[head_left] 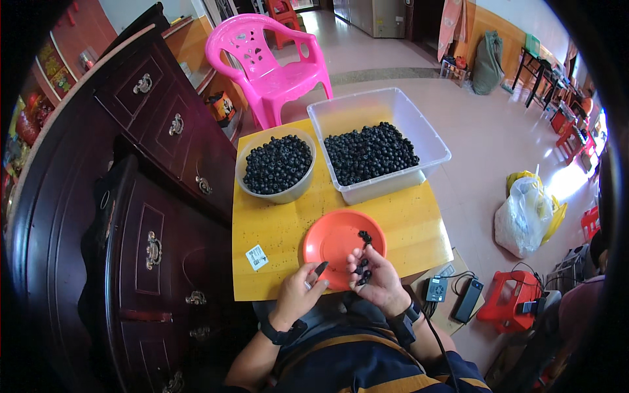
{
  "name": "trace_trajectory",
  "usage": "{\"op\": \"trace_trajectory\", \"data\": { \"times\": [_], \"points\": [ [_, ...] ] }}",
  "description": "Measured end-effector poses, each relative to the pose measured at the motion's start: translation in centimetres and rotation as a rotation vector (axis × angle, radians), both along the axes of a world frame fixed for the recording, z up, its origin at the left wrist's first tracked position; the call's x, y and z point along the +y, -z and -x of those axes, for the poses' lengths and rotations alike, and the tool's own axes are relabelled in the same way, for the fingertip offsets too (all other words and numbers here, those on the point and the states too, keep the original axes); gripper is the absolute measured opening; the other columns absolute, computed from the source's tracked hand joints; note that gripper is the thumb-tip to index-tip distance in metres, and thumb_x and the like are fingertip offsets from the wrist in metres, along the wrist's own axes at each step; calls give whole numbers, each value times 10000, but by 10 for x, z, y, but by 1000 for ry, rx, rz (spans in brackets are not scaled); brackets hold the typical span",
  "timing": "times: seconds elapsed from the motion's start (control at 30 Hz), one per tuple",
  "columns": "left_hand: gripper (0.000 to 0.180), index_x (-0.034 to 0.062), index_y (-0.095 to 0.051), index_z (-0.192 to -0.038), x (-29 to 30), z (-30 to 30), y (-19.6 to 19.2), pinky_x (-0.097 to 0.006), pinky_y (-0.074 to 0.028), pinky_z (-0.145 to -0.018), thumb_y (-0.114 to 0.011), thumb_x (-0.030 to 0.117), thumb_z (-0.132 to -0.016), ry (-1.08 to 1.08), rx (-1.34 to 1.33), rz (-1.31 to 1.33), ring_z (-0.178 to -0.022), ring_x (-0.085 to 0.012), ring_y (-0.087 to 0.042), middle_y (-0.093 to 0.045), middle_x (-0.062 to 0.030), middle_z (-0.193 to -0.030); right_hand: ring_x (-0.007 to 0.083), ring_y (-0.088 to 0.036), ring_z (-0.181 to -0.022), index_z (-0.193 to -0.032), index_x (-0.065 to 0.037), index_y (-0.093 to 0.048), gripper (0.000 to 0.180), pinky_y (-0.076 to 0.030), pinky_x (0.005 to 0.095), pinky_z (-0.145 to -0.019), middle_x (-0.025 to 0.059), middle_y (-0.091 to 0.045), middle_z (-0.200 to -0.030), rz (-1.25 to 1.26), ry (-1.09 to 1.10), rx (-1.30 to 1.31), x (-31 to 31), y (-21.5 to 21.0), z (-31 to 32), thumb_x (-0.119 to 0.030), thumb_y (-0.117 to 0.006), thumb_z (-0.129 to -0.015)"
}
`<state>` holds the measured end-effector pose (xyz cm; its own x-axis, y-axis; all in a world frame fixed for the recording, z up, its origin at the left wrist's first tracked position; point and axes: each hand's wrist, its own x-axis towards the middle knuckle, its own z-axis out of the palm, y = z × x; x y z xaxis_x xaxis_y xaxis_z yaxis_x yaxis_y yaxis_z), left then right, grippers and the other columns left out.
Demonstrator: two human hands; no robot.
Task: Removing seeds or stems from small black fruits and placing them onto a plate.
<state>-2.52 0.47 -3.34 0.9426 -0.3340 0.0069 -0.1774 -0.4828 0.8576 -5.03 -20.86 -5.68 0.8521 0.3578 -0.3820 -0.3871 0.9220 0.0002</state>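
While the left hand is pinching a small dark tool, possibly a blade, between narrowed fingers, the right hand is cupping a few black round fruits in its half-curled palm. Both are hovering at the orange plate's six o'clock edge, with a couple more fruits lying at its three o'clock. At twelve o'clock on the yellow table, a grey bowl and a clear tub are sitting full of fruit.
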Motion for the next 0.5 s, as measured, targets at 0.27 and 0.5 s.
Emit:
{"op": "trace_trajectory", "data": {
  "times": [0.27,0.5],
  "points": [
    [309,72,-669,-1117,-14,14,-33,-337,-506,-573,-763,128,-829,132,-238,-61,-621,-211,-660,-653,-83,-718,336,-588,-1196,-1226,30,-588,381,-465,481,-1062,227,-606,-1295,-107,-53,-66,26,13,5,-288,-483,-1046],
    [253,79,-669,-1018,-20,19,-26,-415,-532,-604,-765,177,-806,155,-310,-285,-696,-312,-688,-681,-100,-744,304,-592,-1199,-1255,27,-576,337,-458,469,-1060,194,-607,-1318,-28,-69,-105,31,17,8,-211,-466,-1043]
  ]
}}
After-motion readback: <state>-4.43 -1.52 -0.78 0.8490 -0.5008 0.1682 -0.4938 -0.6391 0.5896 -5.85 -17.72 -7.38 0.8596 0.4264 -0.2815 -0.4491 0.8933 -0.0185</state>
